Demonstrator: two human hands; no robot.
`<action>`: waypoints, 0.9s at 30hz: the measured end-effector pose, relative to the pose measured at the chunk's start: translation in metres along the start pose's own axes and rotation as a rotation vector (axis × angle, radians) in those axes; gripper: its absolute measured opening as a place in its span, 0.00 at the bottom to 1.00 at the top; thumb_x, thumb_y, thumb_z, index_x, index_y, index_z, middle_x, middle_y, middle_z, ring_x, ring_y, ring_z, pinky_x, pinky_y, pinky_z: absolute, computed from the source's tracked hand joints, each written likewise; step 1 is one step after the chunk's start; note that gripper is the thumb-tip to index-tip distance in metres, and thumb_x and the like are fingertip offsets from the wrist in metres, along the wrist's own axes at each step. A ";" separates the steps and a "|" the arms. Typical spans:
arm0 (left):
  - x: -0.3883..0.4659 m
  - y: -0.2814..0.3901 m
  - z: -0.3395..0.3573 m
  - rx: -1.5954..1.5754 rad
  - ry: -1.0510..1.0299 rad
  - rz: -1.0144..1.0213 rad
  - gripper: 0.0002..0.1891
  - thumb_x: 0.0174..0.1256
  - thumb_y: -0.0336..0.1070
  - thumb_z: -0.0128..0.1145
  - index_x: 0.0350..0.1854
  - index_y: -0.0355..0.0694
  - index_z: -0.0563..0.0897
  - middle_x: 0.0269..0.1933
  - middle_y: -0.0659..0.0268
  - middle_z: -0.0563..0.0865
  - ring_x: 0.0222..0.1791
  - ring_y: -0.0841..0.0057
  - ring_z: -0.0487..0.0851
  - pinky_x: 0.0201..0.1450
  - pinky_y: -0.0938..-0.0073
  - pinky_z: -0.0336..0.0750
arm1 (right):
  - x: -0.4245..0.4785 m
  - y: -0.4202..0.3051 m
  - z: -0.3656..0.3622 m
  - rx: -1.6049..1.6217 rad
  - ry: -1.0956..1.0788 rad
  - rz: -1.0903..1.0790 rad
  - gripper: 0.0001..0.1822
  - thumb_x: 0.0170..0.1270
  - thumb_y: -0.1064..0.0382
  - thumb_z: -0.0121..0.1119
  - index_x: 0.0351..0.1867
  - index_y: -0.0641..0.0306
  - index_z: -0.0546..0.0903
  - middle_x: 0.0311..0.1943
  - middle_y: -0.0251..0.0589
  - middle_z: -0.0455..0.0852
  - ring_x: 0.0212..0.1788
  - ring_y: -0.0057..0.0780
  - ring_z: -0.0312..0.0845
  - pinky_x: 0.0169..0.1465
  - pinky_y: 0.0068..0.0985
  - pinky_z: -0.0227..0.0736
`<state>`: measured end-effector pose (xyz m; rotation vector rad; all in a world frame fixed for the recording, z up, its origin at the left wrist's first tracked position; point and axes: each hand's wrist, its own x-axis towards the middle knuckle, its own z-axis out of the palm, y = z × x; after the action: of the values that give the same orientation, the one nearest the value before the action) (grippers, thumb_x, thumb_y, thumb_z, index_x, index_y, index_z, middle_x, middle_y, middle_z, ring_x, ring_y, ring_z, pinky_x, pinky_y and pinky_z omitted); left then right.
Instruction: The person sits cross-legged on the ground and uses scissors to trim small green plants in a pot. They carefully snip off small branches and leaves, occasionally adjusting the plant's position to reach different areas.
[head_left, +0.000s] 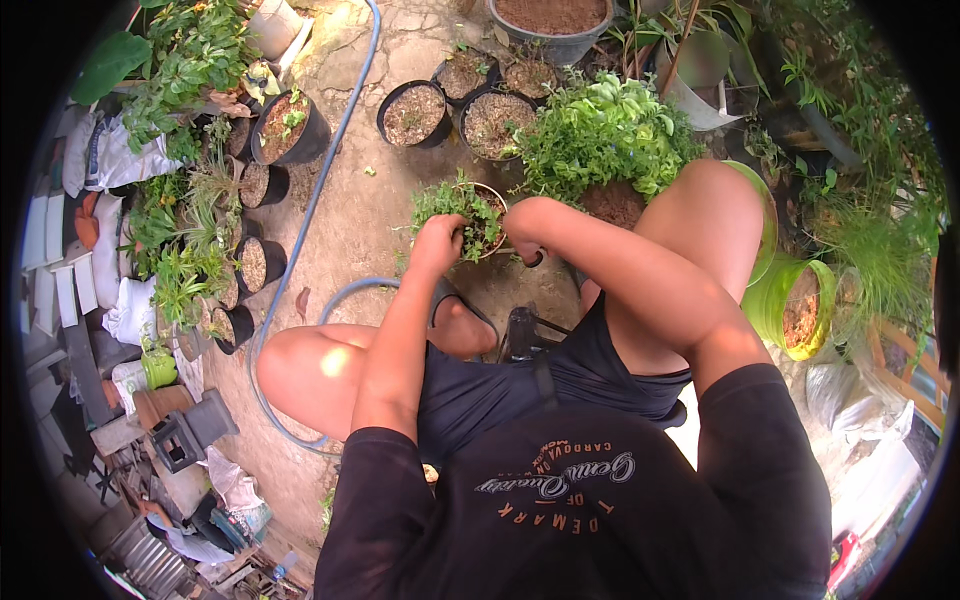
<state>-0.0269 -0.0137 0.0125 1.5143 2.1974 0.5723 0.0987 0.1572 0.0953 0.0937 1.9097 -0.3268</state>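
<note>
A small potted plant (480, 217) with trailing green leaves and a pale rim stands on the ground before me, between my feet. My left hand (444, 238) is at the plant's left side, its fingers curled down among the leaves; whether they pinch a stem cannot be told. My right hand (529, 232) is bent down at the pot's right rim, with most of its fingers hidden behind the wrist. A small dark curved thing (534, 259) shows below that hand; what it is cannot be told. A large leafy bush (607, 135) with soil at its base is just beyond my right forearm.
Several black pots (412, 112) of pale growing medium stand ahead, near a large grey tub (555, 37) of soil. A blue hose (315, 187) curves along the left, beside more potted plants. Lime-green buckets (787, 300) are at the right, by my knee.
</note>
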 end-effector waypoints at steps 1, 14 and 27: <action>-0.001 -0.002 0.001 -0.014 0.006 -0.010 0.12 0.57 0.25 0.62 0.44 0.38 0.87 0.43 0.52 0.88 0.49 0.52 0.85 0.55 0.56 0.79 | -0.002 -0.005 0.000 0.029 0.031 -0.023 0.18 0.56 0.52 0.72 0.46 0.56 0.91 0.46 0.42 0.92 0.46 0.40 0.88 0.51 0.40 0.82; -0.001 -0.012 -0.005 0.010 0.063 0.036 0.15 0.57 0.26 0.63 0.48 0.36 0.86 0.42 0.54 0.87 0.48 0.54 0.84 0.56 0.59 0.78 | 0.027 0.004 0.004 0.270 0.595 0.056 0.14 0.52 0.62 0.71 0.41 0.61 0.91 0.42 0.46 0.92 0.46 0.40 0.91 0.47 0.35 0.85; 0.001 -0.015 0.002 -0.025 0.097 -0.141 0.18 0.62 0.35 0.66 0.54 0.36 0.86 0.44 0.55 0.88 0.46 0.55 0.85 0.53 0.60 0.79 | 0.042 0.000 -0.003 0.292 0.587 0.052 0.16 0.51 0.61 0.74 0.43 0.60 0.91 0.43 0.45 0.92 0.47 0.39 0.91 0.48 0.35 0.85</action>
<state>-0.0381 -0.0176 0.0027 1.3319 2.3385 0.6365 0.0810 0.1538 0.0571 0.4772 2.4182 -0.5897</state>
